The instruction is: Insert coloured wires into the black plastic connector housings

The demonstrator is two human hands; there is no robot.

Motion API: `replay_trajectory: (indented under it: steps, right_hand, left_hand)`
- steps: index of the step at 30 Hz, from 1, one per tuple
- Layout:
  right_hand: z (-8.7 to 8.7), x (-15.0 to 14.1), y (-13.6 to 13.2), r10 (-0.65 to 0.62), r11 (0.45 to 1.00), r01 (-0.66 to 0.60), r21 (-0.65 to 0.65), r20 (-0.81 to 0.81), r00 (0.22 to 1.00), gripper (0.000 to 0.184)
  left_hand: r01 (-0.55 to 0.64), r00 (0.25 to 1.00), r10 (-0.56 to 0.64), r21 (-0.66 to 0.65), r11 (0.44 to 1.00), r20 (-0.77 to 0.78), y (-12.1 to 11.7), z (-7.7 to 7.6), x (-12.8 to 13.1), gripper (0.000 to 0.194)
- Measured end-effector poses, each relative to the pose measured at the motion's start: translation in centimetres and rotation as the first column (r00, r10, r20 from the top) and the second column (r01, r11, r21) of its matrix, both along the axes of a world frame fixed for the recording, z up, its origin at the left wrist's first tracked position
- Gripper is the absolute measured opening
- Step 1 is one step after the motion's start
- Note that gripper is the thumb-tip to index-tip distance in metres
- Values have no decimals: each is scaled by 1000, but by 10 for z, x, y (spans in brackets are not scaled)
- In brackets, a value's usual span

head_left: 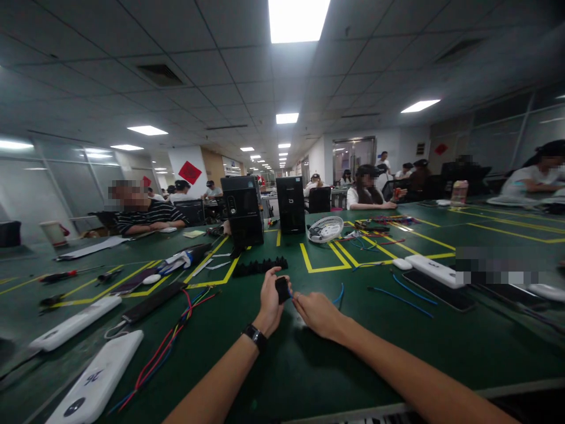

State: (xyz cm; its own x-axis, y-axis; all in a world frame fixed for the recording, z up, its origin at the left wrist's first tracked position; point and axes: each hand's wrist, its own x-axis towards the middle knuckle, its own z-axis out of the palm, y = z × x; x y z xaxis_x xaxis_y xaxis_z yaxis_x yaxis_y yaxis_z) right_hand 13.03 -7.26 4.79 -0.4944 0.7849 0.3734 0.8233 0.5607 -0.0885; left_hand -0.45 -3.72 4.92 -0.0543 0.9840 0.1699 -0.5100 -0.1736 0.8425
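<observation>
Black plastic-looking block (281, 290), just below centre frame: I see my left hand (270, 299) curled round it. Touching or just beside it, my right hand (315, 312) pinches what looks like a thin blue wire (291, 294), mostly hidden. Past the fingertips lies a jagged black strip (260, 267); loose blue wires (404, 301) sit right of centre, coloured wires (176, 330) lower left, all on a green table (353, 377).

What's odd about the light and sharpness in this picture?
Head view: nearest ceiling light blown out white; outer edges stretched; pixelated patches over some people; soft shadow on the green table below the right hand; the black block in the left hand too dark for detail.
</observation>
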Motion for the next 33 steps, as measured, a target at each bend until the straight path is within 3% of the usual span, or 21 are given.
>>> replay_trajectory:
  steps: [3,7,15,22,26,29,33]
  right_hand:
    - [6,4,3,-25,999,25,26,2,1000,36]
    - [15,8,4,-74,995,79,67,-70,995,38]
    - [-7,-11,1,-44,998,39,-45,-112,993,32]
    - [21,1,0,-145,989,145,41,-2,989,37]
    - [8,-6,-9,-104,995,105,3,104,989,35]
    - [-5,-12,-11,-32,998,40,-40,168,985,33]
    - [0,-4,-2,-164,985,164,-43,19,986,34]
  left_hand:
    - [19,998,-18,19,1000,-63,5,-6,-5,35]
    - [27,999,-26,29,999,-24,8,-8,-2,33]
    - [-10,995,16,-57,998,94,6,-6,-1,35]
    - [2,996,-1,-3,1000,86,12,-15,2,33]
    - [14,982,-9,-22,1000,189,17,-6,-2,29]
    - [-90,960,89,-9,996,265,26,3,-18,24]
    - [-131,985,132,-10,991,107,33,3,-38,24]
